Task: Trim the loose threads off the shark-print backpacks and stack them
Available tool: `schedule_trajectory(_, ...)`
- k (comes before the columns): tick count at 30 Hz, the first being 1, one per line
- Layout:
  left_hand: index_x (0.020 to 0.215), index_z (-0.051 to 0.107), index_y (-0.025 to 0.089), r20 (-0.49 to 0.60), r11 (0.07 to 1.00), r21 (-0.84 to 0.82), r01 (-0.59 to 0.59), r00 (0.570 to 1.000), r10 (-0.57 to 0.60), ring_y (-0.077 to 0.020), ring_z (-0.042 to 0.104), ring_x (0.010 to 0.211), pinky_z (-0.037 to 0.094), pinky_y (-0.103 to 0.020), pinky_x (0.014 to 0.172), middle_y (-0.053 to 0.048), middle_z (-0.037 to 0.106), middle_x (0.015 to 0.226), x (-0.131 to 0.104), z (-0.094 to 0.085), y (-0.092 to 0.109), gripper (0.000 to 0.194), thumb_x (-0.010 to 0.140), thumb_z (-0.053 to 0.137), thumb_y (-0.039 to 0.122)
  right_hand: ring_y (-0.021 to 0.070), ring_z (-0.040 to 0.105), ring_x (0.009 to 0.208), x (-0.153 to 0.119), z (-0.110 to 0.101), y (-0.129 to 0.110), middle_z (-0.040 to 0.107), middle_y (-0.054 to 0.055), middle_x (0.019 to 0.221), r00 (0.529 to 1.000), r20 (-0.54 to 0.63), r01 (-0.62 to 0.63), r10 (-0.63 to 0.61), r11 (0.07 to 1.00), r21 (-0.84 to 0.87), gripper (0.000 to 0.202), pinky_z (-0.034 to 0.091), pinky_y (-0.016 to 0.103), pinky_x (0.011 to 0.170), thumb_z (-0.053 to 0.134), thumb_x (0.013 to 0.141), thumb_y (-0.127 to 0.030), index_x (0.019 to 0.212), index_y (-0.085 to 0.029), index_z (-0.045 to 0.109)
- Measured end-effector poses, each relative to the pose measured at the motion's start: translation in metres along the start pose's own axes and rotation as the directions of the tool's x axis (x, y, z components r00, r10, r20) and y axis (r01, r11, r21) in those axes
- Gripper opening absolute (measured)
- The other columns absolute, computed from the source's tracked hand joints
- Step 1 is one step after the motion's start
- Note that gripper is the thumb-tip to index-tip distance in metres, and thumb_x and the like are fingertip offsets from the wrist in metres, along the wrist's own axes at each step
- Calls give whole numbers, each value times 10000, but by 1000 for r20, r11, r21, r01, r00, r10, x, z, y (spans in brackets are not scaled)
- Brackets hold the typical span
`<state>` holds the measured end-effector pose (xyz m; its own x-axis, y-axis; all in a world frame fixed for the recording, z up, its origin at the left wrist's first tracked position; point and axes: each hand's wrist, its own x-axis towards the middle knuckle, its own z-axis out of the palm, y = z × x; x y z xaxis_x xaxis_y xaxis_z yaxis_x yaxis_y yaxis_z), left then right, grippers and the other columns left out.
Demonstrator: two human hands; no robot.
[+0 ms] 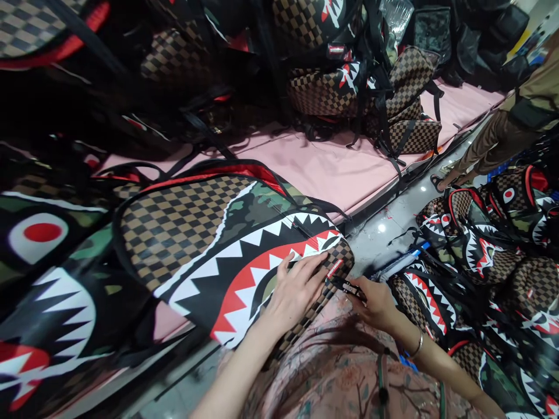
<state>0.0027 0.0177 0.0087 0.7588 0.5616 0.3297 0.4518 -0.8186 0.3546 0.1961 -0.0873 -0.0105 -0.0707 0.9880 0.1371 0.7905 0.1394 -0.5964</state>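
Left hand: here it lies, the left hand (pixel 297 288), fingers fanned out flat on the shark-mouth backpack (pixel 187 224), pinching nothing.
Right hand: and the right hand (pixel 374 298), silver bangle (pixel 420 344) at its wrist, has a small black tool (pixel 348 286) pinched between thumb and fingers!
Tool tip: right at the checkered edge, close by the little red label (pixel 335 269).
Backpack: lying along the near edge of the pink table (pixel 332 169), 1 end reaching out towards the wearer's floral clothing (pixel 345 372).
Far side: more checkered bags (pixel 325 96) crowd the pink surface.
Floor: a heap of bags (pixel 515 273) at right, 1 person (pixel 489 137) beyond.
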Motion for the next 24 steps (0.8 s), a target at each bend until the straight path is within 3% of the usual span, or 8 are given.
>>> schedule_trajectory(4,849,625,210,-41,1000,-10,26,999,-27,-227,566,1028,199,-540,989,-78,637,1121,-1,5,2,190,853,444,153,182,598,701,3,6,-5,643,47,772,1000,10,-20,21,999,-40,173,408,250,594,473,847,-258,996,-186,527)
schedule_trajectory(11,963,599,224,-63,996,-42,73,995,-75,-201,583,1000,211,-490,997,-57,666,1058,-3,8,6,217,862,420,158,202,585,760,16,16,-21,633,86,835,1000,-32,-4,-1,989,-150,192,401,267,616,413,880,-267,973,-170,550)
schedule_trajectory(14,923,600,219,-111,996,-57,73,991,-79,-203,588,990,234,-484,990,-53,673,1025,-5,8,6,185,849,445,150,186,586,734,15,18,-20,635,78,811,1000,-31,-4,1,995,-98,193,406,261,611,386,889,-242,944,-175,558)
schedule_trajectory(19,842,583,188,-252,977,-177,116,955,-159,-195,601,889,379,-425,896,-73,660,941,-11,3,14,86,812,514,148,165,587,736,15,9,11,630,63,838,983,-170,-37,67,984,173,193,450,262,653,481,857,-279,993,-169,562)
schedule_trajectory(22,835,584,199,-172,939,-339,64,977,-129,-183,595,847,458,-350,793,-64,648,908,-15,2,33,95,819,499,161,188,570,896,26,-5,44,616,76,929,973,-223,-9,64,971,239,190,453,317,784,517,842,-295,976,-186,595)
schedule_trajectory(24,982,588,222,-70,927,-375,25,996,-55,-206,568,977,467,-353,828,-90,606,1086,-17,3,47,219,837,439,153,187,560,928,37,-15,63,614,69,943,982,-185,31,23,959,281,174,446,336,817,515,844,-285,965,-199,607)
